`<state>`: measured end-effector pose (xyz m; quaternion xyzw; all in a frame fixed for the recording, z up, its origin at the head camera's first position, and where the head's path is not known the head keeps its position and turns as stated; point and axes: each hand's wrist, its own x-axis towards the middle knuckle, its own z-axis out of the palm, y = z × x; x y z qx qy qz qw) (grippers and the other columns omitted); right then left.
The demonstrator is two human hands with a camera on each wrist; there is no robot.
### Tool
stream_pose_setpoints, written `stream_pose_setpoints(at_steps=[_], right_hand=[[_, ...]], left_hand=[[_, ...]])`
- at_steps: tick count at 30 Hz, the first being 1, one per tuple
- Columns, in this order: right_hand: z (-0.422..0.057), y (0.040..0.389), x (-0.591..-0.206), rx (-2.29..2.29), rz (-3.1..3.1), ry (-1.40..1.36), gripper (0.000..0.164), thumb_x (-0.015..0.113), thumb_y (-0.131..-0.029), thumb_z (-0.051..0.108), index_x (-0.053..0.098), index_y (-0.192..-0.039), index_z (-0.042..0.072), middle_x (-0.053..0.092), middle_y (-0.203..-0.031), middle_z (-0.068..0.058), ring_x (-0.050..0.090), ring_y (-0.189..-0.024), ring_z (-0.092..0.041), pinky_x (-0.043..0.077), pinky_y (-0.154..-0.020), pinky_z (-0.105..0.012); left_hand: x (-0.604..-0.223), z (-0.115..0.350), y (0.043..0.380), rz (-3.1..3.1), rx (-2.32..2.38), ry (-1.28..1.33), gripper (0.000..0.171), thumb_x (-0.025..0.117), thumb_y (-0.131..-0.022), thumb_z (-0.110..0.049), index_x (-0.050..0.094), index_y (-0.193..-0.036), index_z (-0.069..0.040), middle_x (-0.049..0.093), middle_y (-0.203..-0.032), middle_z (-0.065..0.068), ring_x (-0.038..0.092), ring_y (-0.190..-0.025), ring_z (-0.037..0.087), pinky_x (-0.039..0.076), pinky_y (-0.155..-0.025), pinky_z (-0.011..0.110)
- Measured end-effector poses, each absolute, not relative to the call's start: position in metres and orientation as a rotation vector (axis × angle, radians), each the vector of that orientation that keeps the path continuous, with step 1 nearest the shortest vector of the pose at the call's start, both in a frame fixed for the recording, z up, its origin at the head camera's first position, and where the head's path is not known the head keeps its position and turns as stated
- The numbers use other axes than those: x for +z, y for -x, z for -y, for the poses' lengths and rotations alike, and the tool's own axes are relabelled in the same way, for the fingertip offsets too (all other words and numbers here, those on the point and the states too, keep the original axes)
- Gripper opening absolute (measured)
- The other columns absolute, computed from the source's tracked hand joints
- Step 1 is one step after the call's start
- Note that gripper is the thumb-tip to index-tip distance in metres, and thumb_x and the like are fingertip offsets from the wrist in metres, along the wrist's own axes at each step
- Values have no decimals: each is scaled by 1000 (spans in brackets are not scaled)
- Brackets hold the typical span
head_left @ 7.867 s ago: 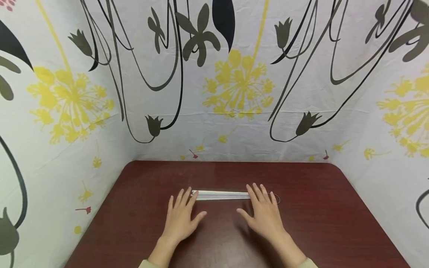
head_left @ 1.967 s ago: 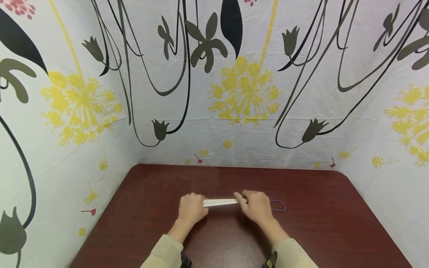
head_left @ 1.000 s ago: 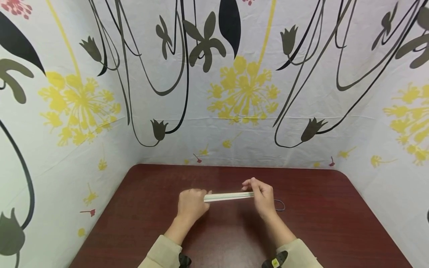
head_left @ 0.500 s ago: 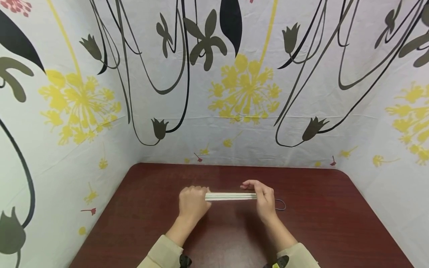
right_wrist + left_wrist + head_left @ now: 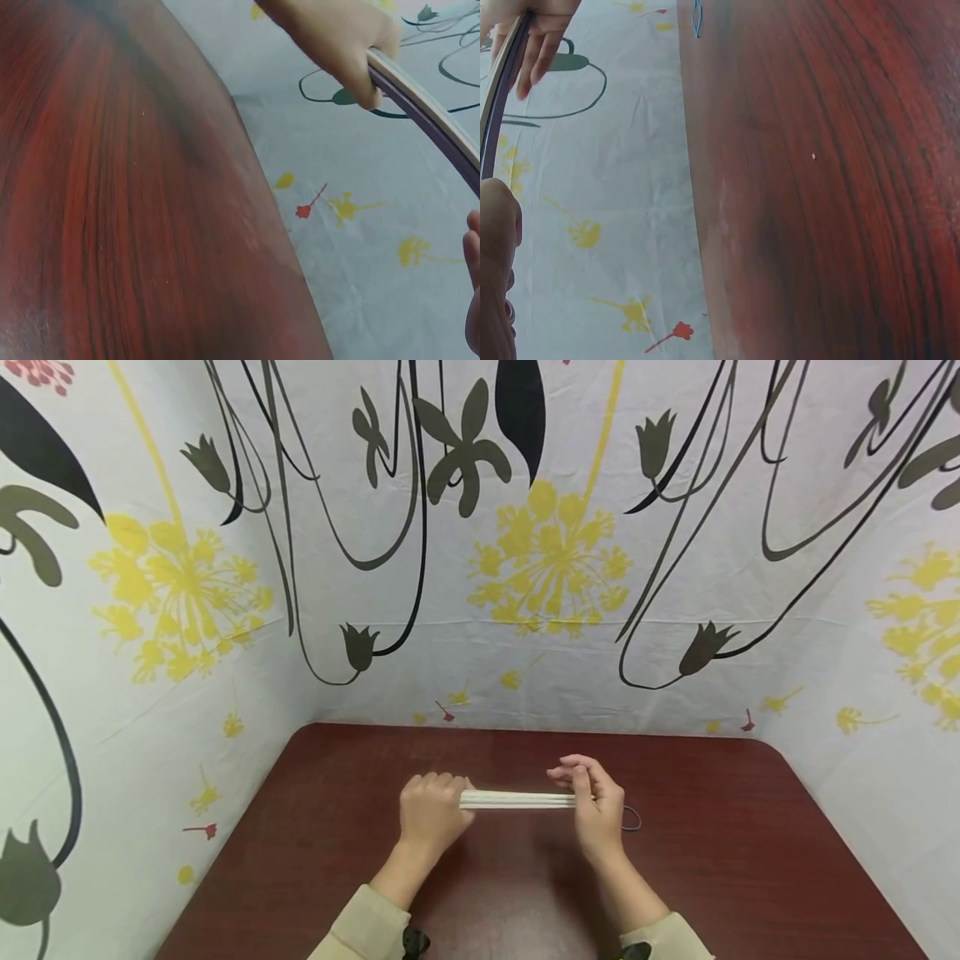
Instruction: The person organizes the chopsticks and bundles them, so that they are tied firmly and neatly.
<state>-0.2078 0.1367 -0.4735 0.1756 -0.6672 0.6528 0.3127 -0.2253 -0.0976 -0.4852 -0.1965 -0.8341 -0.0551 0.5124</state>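
Note:
A narrow bundle of pale slats with a dark purple side, seemingly a folded hand fan (image 5: 517,799), lies level between the two hands. My left hand (image 5: 432,814) grips its left end, knuckles up, in the head view. The right hand (image 5: 597,810) is at the other end, which meets the palm between the thumb and the loosely extended fingers. That end is hidden behind the thumb. A thin cord loop (image 5: 632,818) hangs out beyond the right hand. In the right wrist view the left hand (image 5: 345,41) is wrapped round the fan (image 5: 424,112).
Both hands are over a dark red wooden table (image 5: 480,893) with rounded far corners. White cloth (image 5: 450,677) printed with flowers stands behind it and on both sides. Dark wrist cameras (image 5: 415,942) sit by the beige sleeves (image 5: 367,922).
Both hands first lay spread over the fan on the table, then took hold of it. The right hand has since loosened its fingers and moved outward to the right; the left keeps its grip.

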Motion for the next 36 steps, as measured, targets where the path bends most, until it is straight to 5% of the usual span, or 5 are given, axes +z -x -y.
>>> stream_pose_setpoints(at_steps=[6,12,22,28,36], right_hand=[[-141,206,-472,1646,1836,-647,25,42,-102,-5,67,-99,-11,72,-82,-21,75,-79,-18,55,-80,-21],[-156,207,-477,1896,1793,-693,58,19,-111,24,53,-107,-24,68,-85,-30,75,-81,-21,57,-79,-28],[-193,211,-512,1110,2503,56,14,73,-92,25,72,-90,12,68,-72,3,60,-61,-13,48,-62,-32],[-216,207,-529,759,2805,55,23,79,-86,28,70,-96,10,67,-87,-3,66,-80,-29,50,-68,-52],[-224,205,-540,640,2856,11,11,76,-88,14,68,-85,6,64,-81,-11,67,-77,-43,52,-63,-56]], left_hand=[[-482,99,225,1981,-120,460,27,58,-75,-17,50,-49,-14,46,-46,-3,41,-38,16,30,-41,28],[-485,107,225,1931,-118,460,27,57,-76,-18,53,-50,-14,49,-46,-3,43,-40,17,30,-42,29],[-488,115,221,1795,-161,447,41,51,-88,-19,39,-49,-14,41,-44,-3,35,-37,17,26,-40,30],[-488,117,219,1765,-168,438,41,52,-87,-19,37,-48,-15,37,-44,-3,32,-36,16,23,-40,28],[-489,118,218,1760,-172,428,42,51,-86,-18,35,-48,-15,34,-44,-4,30,-36,16,22,-39,28]])
